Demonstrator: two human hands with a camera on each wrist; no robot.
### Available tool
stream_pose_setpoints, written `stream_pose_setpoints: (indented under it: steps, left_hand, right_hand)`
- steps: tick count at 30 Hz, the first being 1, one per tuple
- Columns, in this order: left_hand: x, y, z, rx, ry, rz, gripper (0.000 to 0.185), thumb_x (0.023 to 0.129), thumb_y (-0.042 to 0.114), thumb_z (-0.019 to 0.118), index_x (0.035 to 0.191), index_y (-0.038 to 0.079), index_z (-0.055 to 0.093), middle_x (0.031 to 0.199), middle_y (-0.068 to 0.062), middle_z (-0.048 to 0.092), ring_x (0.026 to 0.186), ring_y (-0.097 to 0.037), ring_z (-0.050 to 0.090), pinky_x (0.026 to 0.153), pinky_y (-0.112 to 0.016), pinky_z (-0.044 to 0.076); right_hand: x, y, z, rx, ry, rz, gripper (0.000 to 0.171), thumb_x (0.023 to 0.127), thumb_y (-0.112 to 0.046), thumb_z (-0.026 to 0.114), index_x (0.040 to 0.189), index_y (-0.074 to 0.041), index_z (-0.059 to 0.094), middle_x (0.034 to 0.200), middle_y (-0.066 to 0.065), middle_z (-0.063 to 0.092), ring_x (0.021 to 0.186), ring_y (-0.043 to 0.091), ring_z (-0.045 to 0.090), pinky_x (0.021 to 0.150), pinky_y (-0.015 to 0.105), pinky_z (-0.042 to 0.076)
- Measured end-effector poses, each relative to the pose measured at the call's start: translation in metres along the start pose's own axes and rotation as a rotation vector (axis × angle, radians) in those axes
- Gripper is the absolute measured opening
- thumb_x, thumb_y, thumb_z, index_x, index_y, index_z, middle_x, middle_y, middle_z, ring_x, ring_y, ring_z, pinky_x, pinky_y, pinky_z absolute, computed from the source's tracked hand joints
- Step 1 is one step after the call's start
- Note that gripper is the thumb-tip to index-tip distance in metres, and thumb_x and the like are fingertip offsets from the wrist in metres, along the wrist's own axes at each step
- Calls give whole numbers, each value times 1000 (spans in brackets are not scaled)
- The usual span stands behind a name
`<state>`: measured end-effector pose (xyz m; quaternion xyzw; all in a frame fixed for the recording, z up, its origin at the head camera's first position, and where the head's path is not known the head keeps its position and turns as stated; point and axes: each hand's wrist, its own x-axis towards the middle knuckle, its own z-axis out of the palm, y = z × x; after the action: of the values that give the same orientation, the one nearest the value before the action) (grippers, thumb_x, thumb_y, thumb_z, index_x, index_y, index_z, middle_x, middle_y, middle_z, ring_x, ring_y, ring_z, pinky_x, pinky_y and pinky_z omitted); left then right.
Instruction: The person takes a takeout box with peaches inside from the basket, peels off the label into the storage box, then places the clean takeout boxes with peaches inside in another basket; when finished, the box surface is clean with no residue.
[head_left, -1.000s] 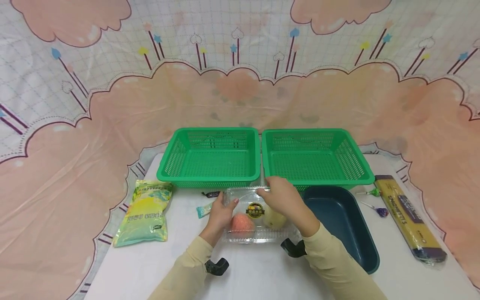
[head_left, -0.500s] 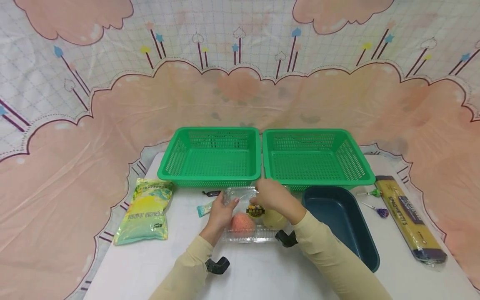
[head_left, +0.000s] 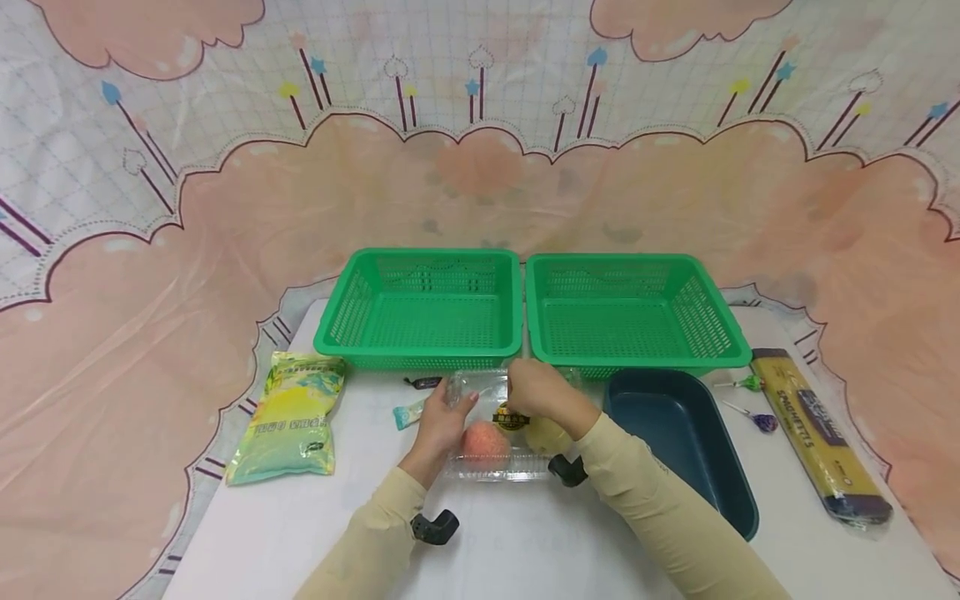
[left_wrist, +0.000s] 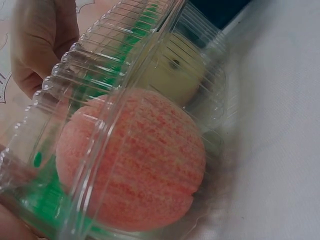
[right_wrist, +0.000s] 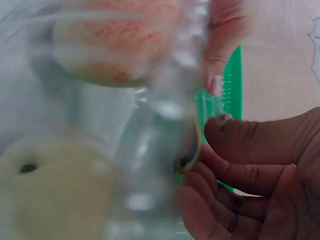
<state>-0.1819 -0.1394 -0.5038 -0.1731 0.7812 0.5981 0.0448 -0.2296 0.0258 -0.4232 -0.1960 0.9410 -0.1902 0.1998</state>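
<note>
A clear plastic fruit box (head_left: pixel 480 387) lies on the table, a black-and-gold label on its lid. Inside are a pink peach (head_left: pixel 486 442) and a pale yellow round fruit (head_left: pixel 547 435) with a dark spot. My left hand (head_left: pixel 441 423) grips the box's left end, thumb on top. My right hand (head_left: pixel 546 390) reaches over the lid to its far side. In the right wrist view its thumb (right_wrist: pixel 250 140) and curled fingers are at the lid beside the label; the exact contact is partly hidden. In the left wrist view the peach (left_wrist: pixel 135 160) shows through ridged plastic.
Two green baskets (head_left: pixel 420 362) (head_left: pixel 637 362) stand behind the box. A dark blue tray (head_left: pixel 675 417) sits to the right, near two lollipops (head_left: pixel 763 422) and a spaghetti pack (head_left: pixel 817 433). A yellow-green bag (head_left: pixel 288 417) and small wrapped candies (head_left: pixel 408 414) lie left.
My right hand has moved left along the lid's far side, from near its right corner toward the middle, and its fingers are more curled. My left hand and the box stay in place.
</note>
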Motion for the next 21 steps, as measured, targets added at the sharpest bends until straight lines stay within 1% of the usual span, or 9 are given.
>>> stream_pose_setpoints:
  steps: [3, 5, 7, 11, 15, 18, 21]
  left_hand:
    - [0, 2, -1, 1, -1, -5, 76, 105, 22, 63, 163, -5, 22, 167, -32, 25, 157, -50, 18, 128, -61, 16]
    - [0, 2, -1, 1, -3, -11, 76, 105, 23, 63, 163, -5, 22, 167, -32, 25, 157, -50, 18, 128, -61, 16]
    - [-1, 2, -1, -4, -7, -20, 77, 105, 23, 63, 163, -4, 22, 167, -31, 24, 157, -50, 17, 128, -61, 16]
    - [-1, 0, -1, -7, -9, -10, 77, 105, 23, 63, 163, -6, 22, 167, -33, 24, 157, -50, 18, 128, -61, 17]
    - [-1, 0, -1, -10, -8, -2, 77, 105, 23, 63, 163, -6, 22, 167, -33, 24, 157, -50, 18, 128, -61, 18]
    - [-1, 1, -1, -8, -8, -1, 77, 105, 23, 63, 163, -6, 21, 167, -33, 24, 157, -49, 18, 128, -60, 18]
    - [-2, 2, 0, -4, -6, -5, 77, 106, 23, 62, 163, -6, 21, 167, -33, 24, 157, -50, 19, 128, -60, 19]
  right_hand:
    - [0, -1, 0, -1, 17, 3, 31, 85, 6, 66, 62, -11, 57, 61, -1, 50, 57, 14, 44, 51, 25, 38]
    - [0, -1, 1, -4, 19, 3, 36, 86, 7, 64, 59, -13, 52, 60, -1, 48, 56, 14, 41, 49, 24, 36]
    - [0, 0, 2, 3, 22, 4, 36, 87, 7, 64, 59, -13, 51, 60, -1, 49, 55, 13, 42, 49, 24, 36]
    - [-1, 2, 4, 37, 21, -8, 35, 86, 7, 64, 60, -13, 53, 59, -2, 48, 54, 12, 42, 48, 22, 35]
    - [0, 7, 4, 98, 21, -24, 39, 86, 8, 61, 58, -15, 46, 55, -4, 40, 51, 10, 36, 46, 21, 30]
    - [0, 11, 4, 159, 18, -13, 35, 88, 5, 62, 61, -13, 51, 58, -2, 45, 53, 11, 40, 48, 22, 33]
    - [1, 13, 4, 184, 16, -1, 23, 90, 4, 65, 69, -7, 61, 67, 1, 56, 60, 13, 50, 52, 23, 40]
